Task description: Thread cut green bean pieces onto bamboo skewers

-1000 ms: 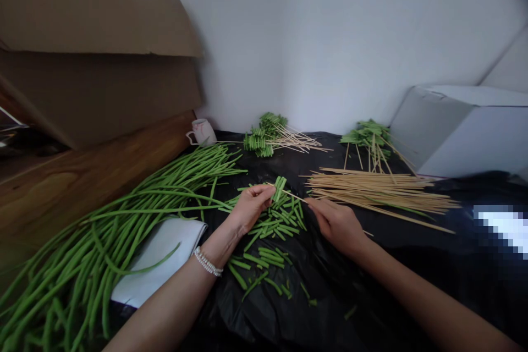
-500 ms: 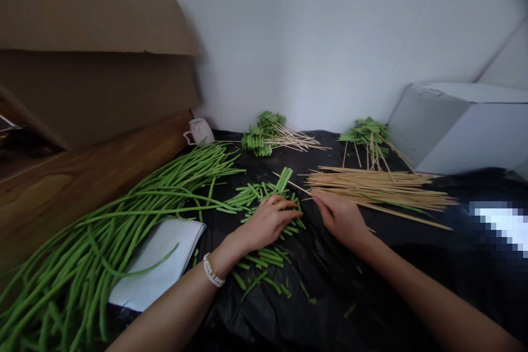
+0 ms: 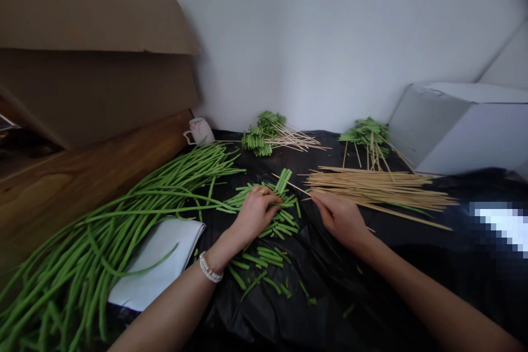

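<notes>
Threading, by the look of it! The right hand (image 3: 340, 220) pinches a thin stick (image 3: 299, 190), its tip poking past some bean pieces (image 3: 284, 180) set crosswise on it. Apart from it, the left hand (image 3: 258, 212) reaches among loose cut beans (image 3: 284, 226) on the black sheet (image 3: 325, 291); gripping one? Can't tell. Adding more calls for a steady stick. The bean pieces look bright green, slim, side by side.

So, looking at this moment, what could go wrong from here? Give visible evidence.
1. The right hand holds a thin skewer whose bare tip sticks out near the left hand; it might prick those fingers.
2. The bean pieces along the skewer could slip off that bare end.
3. Loose cut pieces lie close by and might get scattered.
</notes>
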`<move>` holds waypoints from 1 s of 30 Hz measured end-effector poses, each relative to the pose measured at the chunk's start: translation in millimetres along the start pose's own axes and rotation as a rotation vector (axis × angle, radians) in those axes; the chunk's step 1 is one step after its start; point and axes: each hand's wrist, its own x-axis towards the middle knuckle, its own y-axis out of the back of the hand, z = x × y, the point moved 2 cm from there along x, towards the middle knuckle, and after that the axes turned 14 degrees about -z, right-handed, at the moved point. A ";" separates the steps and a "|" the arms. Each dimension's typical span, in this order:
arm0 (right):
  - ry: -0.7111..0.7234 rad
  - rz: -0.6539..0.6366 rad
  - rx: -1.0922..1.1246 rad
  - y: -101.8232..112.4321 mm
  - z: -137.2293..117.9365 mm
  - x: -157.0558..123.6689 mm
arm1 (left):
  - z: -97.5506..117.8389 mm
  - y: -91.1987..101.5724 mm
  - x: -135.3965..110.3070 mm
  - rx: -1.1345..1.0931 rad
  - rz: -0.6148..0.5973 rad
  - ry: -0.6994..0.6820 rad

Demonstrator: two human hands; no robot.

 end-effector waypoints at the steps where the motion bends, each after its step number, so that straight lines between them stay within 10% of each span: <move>1: -0.002 0.002 -0.003 0.2 -0.2 0.0 | -1.8 2.6 0.3 -0.020 0.034 0.032; 7: 0.005 0.011 0.028 0.7 -0.6 -0.3 | -12.9 13.6 3.0 -0.346 0.242 0.201; 17: 0.001 -0.078 0.022 0.5 -5.3 -1.8 | -22.9 5.1 5.8 -1.591 0.262 0.303; 30: -0.012 -0.100 -0.009 -1.6 -5.4 -2.2 | -18.5 5.4 5.8 -1.690 0.207 0.258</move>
